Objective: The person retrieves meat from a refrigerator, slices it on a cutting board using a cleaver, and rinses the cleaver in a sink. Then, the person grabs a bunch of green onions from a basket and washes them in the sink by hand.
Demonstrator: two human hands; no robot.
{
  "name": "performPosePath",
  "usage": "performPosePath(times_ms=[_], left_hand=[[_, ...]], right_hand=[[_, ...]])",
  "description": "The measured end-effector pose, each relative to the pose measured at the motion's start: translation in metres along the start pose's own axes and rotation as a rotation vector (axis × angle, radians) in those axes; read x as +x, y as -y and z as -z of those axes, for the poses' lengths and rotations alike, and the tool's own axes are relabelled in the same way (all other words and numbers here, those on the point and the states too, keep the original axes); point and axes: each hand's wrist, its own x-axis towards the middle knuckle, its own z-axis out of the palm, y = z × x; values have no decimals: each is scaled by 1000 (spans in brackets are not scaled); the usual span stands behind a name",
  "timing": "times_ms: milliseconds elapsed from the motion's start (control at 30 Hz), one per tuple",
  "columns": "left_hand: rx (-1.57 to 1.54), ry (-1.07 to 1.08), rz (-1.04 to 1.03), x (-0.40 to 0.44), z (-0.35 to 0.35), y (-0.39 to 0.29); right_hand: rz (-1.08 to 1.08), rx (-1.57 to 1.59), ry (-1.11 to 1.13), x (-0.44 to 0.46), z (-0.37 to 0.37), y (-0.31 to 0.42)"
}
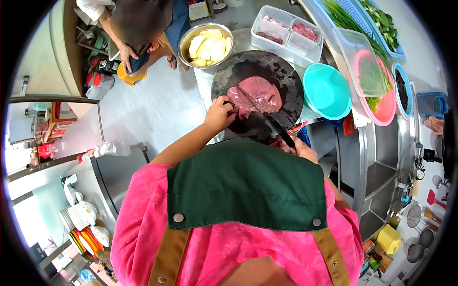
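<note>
A slab of raw red meat [262,94] lies on a round dark chopping board [291,78], with a cut running through its middle. My left hand [219,115] grips the meat's left edge with curled fingers. A kitchen knife [285,136] with a dark handle is in my right hand [305,150], closed around it at the board's lower right. The blade points up and left, its tip close to the meat's lower edge. More raw meat [281,144] shows below the board, partly hidden by my apron.
Behind the board stand a metal bowl of pale yellow pieces [230,45] and a divided clear container of meat [267,47]. To the right are a turquoise basin [327,90] and a pink basket [389,107] of greens. Another person [106,21] sits at the upper left.
</note>
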Motion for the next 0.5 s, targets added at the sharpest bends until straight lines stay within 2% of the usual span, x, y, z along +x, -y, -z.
performPosePath(times_ms=[67,133,200,333,367,500], left_hand=[[-24,-44,79,5,4,-4],[0,-104,22,19,3,-11],[-3,-94,-187,35,-3,-16],[146,124,-190,56,-12,-42],[197,259,-84,60,-7,-52],[166,312,-29,65,-16,-49]], right_hand=[[-10,-1,-86,3,15,7],[-27,42,-154,18,24,22],[3,25,-193,41,28,29],[100,14,-263,81,19,35],[102,-10,-235,86,18,35],[77,-65,-158,94,24,40]])
